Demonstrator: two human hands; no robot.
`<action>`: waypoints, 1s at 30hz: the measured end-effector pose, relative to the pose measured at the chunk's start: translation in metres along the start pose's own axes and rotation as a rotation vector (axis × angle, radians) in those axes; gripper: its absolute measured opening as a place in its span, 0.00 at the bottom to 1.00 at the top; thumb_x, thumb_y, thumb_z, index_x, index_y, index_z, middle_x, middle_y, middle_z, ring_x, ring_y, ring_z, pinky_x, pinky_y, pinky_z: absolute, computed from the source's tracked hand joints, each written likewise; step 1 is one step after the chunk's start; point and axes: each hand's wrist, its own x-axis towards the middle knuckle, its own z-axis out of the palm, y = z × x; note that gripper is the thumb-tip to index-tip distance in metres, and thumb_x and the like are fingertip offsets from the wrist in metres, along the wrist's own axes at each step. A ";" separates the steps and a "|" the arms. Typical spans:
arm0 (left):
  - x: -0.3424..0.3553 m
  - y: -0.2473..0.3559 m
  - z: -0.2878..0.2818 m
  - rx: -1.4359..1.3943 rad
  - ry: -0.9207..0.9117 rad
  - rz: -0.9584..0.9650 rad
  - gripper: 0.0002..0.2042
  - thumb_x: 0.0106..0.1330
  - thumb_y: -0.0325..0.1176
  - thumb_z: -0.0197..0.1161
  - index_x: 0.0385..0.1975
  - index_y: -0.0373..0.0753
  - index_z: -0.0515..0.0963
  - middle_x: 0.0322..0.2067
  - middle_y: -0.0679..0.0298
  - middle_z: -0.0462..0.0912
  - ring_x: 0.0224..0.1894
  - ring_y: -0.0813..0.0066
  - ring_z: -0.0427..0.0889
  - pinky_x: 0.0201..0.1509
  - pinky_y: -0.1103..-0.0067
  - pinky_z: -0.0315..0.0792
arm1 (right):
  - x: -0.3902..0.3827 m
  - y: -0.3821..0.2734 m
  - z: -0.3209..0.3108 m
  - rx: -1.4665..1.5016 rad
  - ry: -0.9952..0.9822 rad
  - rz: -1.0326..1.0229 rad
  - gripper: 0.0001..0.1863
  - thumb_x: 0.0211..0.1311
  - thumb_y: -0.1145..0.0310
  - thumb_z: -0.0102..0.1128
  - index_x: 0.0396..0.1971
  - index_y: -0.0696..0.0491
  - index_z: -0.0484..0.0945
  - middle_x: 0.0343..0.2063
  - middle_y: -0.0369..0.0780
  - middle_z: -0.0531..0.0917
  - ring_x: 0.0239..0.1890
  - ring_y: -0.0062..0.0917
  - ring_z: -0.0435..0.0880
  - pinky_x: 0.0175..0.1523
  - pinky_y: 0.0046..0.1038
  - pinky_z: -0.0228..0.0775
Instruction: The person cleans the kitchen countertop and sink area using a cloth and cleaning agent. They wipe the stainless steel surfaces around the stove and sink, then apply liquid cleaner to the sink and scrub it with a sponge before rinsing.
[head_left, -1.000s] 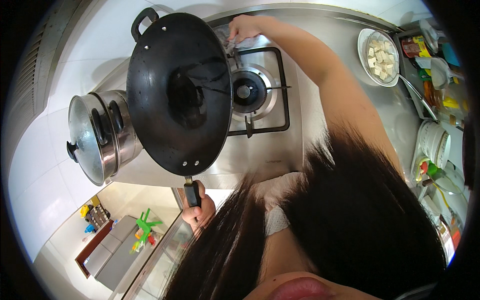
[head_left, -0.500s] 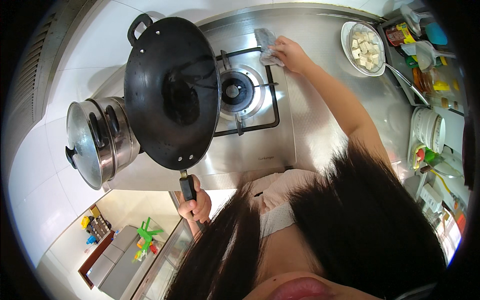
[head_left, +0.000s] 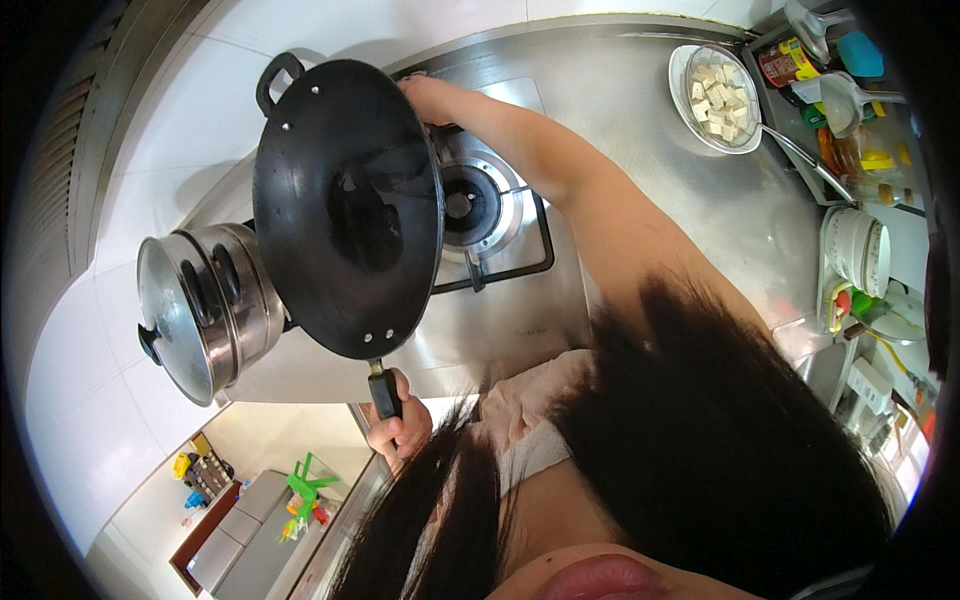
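A black wok [head_left: 310,220] is tilted up over the left part of the gas stove, its dark inside facing me. Fingers of my left hand [head_left: 405,428] are wrapped around its black handle [head_left: 384,393]. My right arm reaches across the stove, and my right hand [head_left: 425,98] is at the back, beside the wok's far right rim. The wok hides most of those fingers and the grey cloth they gripped a moment ago. Below my forearm, the right burner [head_left: 470,205] shows within its black pan support [head_left: 520,275].
Left of the wok stands a steel steamer pot [head_left: 238,290] with a glass lid. At the back right, a strainer of white tofu cubes [head_left: 722,100] rests on a white plate [head_left: 683,88]. Ladles, bottles and stacked bowls [head_left: 855,255] line the right side.
My right hand has moved left from the stove's back right corner to behind the wok's rim, and the cloth has gone out of sight. My left hand keeps hold of the wok.
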 end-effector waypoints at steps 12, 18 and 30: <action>-0.001 0.000 -0.011 0.153 0.054 -0.041 0.21 0.60 0.31 0.65 0.42 0.35 0.58 0.10 0.70 0.64 0.09 0.83 0.61 0.12 0.84 0.55 | -0.085 0.073 -0.037 0.077 0.114 0.071 0.06 0.56 0.69 0.58 0.31 0.55 0.79 0.39 0.43 0.76 0.44 0.42 0.77 0.48 0.40 0.70; 0.001 -0.006 -0.002 0.091 -0.058 -0.103 0.19 0.63 0.31 0.63 0.44 0.36 0.58 0.11 0.71 0.65 0.08 0.83 0.62 0.11 0.85 0.57 | -0.150 0.085 -0.074 0.012 0.246 0.287 0.06 0.57 0.71 0.57 0.31 0.57 0.78 0.40 0.44 0.76 0.45 0.42 0.76 0.49 0.39 0.70; 0.009 -0.009 -0.007 0.216 0.002 -0.169 0.18 0.61 0.31 0.63 0.44 0.36 0.62 0.11 0.69 0.64 0.06 0.81 0.62 0.06 0.82 0.59 | -0.273 -0.054 -0.045 -0.067 0.261 0.493 0.05 0.53 0.75 0.53 0.29 0.56 0.76 0.38 0.46 0.76 0.44 0.40 0.76 0.51 0.36 0.70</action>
